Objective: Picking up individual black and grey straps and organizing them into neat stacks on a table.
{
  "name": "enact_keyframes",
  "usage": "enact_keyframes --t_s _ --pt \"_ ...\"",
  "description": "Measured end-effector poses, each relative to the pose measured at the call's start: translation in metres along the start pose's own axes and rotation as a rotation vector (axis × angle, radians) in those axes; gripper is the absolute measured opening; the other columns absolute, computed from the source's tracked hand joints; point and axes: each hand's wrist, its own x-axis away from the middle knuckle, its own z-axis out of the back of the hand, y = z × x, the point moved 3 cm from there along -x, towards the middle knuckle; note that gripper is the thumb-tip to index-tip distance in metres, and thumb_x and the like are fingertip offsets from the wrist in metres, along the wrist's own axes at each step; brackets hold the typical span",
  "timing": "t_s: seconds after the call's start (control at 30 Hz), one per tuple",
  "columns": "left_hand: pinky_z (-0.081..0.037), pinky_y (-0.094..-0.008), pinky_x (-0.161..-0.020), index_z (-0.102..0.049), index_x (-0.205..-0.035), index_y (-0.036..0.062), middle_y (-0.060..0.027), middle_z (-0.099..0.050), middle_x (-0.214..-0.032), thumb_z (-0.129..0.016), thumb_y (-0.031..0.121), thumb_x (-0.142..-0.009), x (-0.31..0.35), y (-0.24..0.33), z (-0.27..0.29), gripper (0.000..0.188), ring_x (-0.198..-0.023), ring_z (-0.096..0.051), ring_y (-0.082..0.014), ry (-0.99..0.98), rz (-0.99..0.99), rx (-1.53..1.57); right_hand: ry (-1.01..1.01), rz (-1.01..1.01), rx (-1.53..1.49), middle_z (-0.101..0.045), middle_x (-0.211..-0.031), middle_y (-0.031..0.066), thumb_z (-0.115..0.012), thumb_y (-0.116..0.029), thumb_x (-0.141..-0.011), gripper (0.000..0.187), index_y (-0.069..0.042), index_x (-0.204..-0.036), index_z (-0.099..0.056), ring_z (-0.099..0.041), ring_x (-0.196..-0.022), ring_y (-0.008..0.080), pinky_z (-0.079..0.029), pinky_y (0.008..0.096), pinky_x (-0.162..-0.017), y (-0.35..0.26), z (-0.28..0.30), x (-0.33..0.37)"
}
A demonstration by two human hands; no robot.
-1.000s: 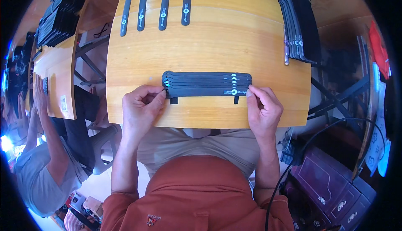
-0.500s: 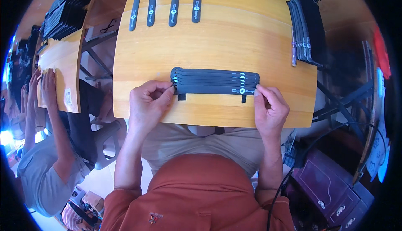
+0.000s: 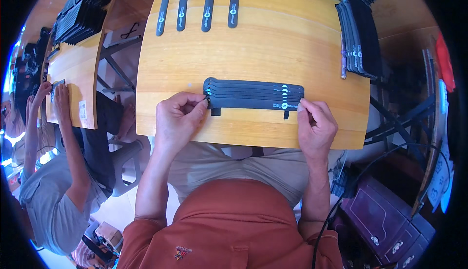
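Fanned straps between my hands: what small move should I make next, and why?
Perhaps press the nearest strap flat where it is: your left hand and right hand seem to pinch it at either end, and its pale round mark roughly lines up with those on the overlapping straps behind it.

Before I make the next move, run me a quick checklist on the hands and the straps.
1. Left hand on the near left corner of the strap stack: ok, pinching there.
2. Right hand at the near right corner: ok.
3. Stack overlapped in steps, several edges showing: ok.
4. Dark tabs visible below the near edge: ok, one toward each end.
5. Four loose straps apart from the stack: ok, at the table's far side.
6. Straps fastened together: cannot tell.
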Motion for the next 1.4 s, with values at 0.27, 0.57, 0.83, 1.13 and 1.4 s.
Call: enact_keyframes --t_s 0.27,0.57,0.83,1.13,1.4 --pt "-0.049 -0.0224 -0.057 -0.077 -0.102 -0.0059 -0.0019 -0.071 -0.073 -0.075 0.003 -0.096 0.0 0.002 0.0 0.011 -0.062 -0.06 -0.0042 0.001 -0.012 -0.029 -0.037 0.068 0.109 -0.068 -0.096 0.0154 -0.071 0.005 -0.09 0.012 0.003 -0.102 -0.073 -0.07 -0.082 0.0318 -0.056 0.0376 -0.071 -0.01 0.002 -0.004" --pt "-0.048 -0.0236 -0.056 -0.077 -0.101 -0.005 -0.0014 -0.07 -0.071 -0.075 0.006 -0.095 0.0 0.003 0.001 0.012 -0.062 -0.059 -0.0041 0.011 -0.043 -0.067 -0.132 0.348 0.495 -0.063 -0.111 0.0119 -0.073 -0.007 -0.089 0.026 -0.003 -0.115 -0.072 -0.064 -0.102 0.0312 -0.056 0.0434 -0.081 -0.058 -0.013 0.001" --pt "-0.055 -0.0262 -0.064 -0.077 -0.102 -0.0058 -0.0074 -0.076 -0.076 -0.076 0.006 -0.094 -0.001 0.003 0.0 0.015 -0.068 -0.068 -0.008 0.016 -0.063 -0.099 -0.268 0.479 0.495 -0.064 -0.124 0.0135 -0.075 -0.022 -0.088 0.039 0.003 -0.119 -0.072 -0.058 -0.118 0.033 -0.051 0.0468 -0.101 -0.076 -0.054 0.019" --pt "-0.056 -0.0278 -0.065 -0.077 -0.101 -0.0052 -0.0099 -0.076 -0.077 -0.077 0.006 -0.093 0.001 0.005 0.003 0.014 -0.068 -0.07 -0.0107 0.017 -0.117 -0.138 -0.249 0.492 0.467 -0.066 -0.124 0.0133 -0.076 -0.022 -0.088 0.039 0.002 -0.118 -0.074 -0.058 -0.118 0.0333 -0.051 0.0469 -0.101 -0.073 -0.056 0.02" --pt "-0.059 -0.032 -0.067 -0.076 -0.103 -0.0017 -0.0139 -0.076 -0.089 -0.079 0.006 -0.089 0.009 0.016 0.002 0.016 -0.069 -0.073 -0.0208 0.083 -0.31 -0.365 -0.226 0.486 0.474 -0.066 -0.124 0.0126 -0.075 -0.023 -0.09 0.038 0.002 -0.118 -0.074 -0.058 -0.12 0.0335 -0.051 0.0467 -0.102 -0.072 -0.055 0.022"
